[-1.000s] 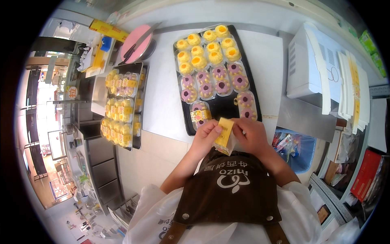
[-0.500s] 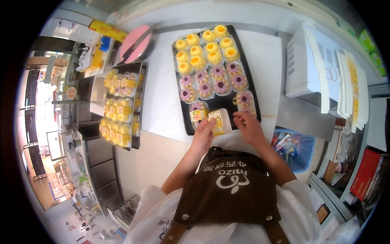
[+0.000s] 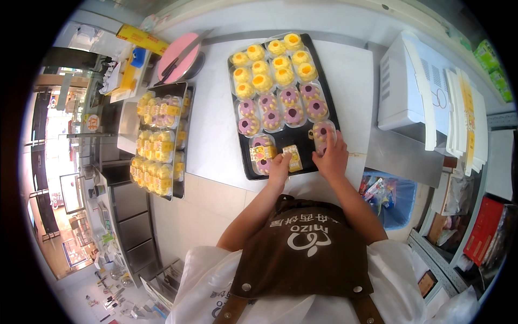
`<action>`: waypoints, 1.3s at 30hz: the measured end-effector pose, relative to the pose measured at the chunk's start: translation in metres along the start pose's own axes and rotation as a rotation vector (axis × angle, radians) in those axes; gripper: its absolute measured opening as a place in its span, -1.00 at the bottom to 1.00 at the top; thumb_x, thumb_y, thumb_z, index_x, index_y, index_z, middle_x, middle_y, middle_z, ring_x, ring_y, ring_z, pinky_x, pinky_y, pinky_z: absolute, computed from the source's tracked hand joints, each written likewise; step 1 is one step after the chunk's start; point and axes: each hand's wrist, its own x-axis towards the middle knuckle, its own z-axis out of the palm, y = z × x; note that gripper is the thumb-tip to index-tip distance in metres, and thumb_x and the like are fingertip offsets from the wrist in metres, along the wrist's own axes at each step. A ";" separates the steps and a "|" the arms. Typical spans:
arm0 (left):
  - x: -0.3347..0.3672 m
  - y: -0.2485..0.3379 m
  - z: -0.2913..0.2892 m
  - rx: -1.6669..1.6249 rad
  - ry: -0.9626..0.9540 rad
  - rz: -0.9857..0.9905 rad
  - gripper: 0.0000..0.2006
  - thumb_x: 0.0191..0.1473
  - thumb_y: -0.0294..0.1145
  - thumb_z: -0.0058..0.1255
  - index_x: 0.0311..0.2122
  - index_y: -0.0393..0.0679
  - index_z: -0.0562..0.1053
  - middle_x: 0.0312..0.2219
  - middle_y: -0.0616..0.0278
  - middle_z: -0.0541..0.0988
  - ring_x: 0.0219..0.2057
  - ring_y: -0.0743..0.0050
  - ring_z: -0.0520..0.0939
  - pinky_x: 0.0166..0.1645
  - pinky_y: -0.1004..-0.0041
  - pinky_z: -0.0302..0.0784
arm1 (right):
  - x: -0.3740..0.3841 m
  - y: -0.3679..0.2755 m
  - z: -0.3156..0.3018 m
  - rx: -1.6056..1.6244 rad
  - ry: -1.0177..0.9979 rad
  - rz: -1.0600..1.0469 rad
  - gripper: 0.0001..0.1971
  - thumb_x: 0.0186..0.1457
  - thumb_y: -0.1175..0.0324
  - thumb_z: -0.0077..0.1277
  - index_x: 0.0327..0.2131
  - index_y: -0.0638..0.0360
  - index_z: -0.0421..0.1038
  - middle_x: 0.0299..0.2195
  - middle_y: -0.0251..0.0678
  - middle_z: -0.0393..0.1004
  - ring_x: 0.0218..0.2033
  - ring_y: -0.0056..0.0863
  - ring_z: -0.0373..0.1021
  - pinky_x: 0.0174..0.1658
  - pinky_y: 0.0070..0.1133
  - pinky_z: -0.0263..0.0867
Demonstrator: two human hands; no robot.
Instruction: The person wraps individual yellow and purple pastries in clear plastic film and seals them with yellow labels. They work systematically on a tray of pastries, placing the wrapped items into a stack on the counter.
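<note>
Over the near edge of the black tray (image 3: pixel 294 139), your left hand (image 3: pixel 279 168) pinches a yellow label (image 3: pixel 294 161), while your right hand (image 3: pixel 333 157) has its fingers spread at a clear pack of purple-topped cakes (image 3: pixel 322 131); whether they grip it, I cannot tell. Your white table (image 3: pixel 353 81) stands over a pale floor (image 3: pixel 210 210), with a blue bin (image 3: pixel 403 213) to the right and a second dark tray (image 3: pixel 178 189) of packed cakes to the left. Farther off you have a white appliance (image 3: pixel 407 92) right and a pink disc (image 3: pixel 172 51) bearing a knife left.
</note>
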 end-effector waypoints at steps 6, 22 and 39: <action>-0.001 0.016 -0.006 -0.052 0.056 0.004 -0.74 0.32 -0.17 0.07 -0.40 -0.03 0.42 -0.52 0.53 0.39 -0.47 0.74 0.32 -0.38 0.56 0.21 | -0.001 -0.003 -0.007 0.018 0.013 -0.007 0.04 -0.20 0.43 0.29 0.42 -0.10 0.04 0.22 -0.08 0.24 0.20 0.01 0.26 0.20 -0.13 0.24; 0.028 0.005 -0.002 -0.342 0.154 -0.021 -0.82 0.25 -0.23 -0.02 -0.25 -0.11 0.48 -0.35 0.40 0.45 -0.28 0.60 0.41 -0.12 0.50 0.34 | 0.002 0.000 -0.033 0.185 -0.262 -0.460 -0.12 -0.21 0.53 0.13 0.32 -0.02 0.23 0.16 -0.16 0.32 0.20 -0.05 0.27 0.27 -0.20 0.17; 0.039 0.033 0.007 -0.020 -0.159 0.008 -0.46 0.39 -0.18 -0.18 0.37 -0.22 0.27 0.16 0.12 0.47 0.16 0.41 0.46 0.29 0.44 0.29 | 0.011 -0.009 -0.019 0.198 -0.343 -0.554 -0.11 -0.19 0.45 0.15 0.34 -0.12 0.21 0.17 -0.07 0.30 0.20 0.04 0.26 0.30 -0.20 0.13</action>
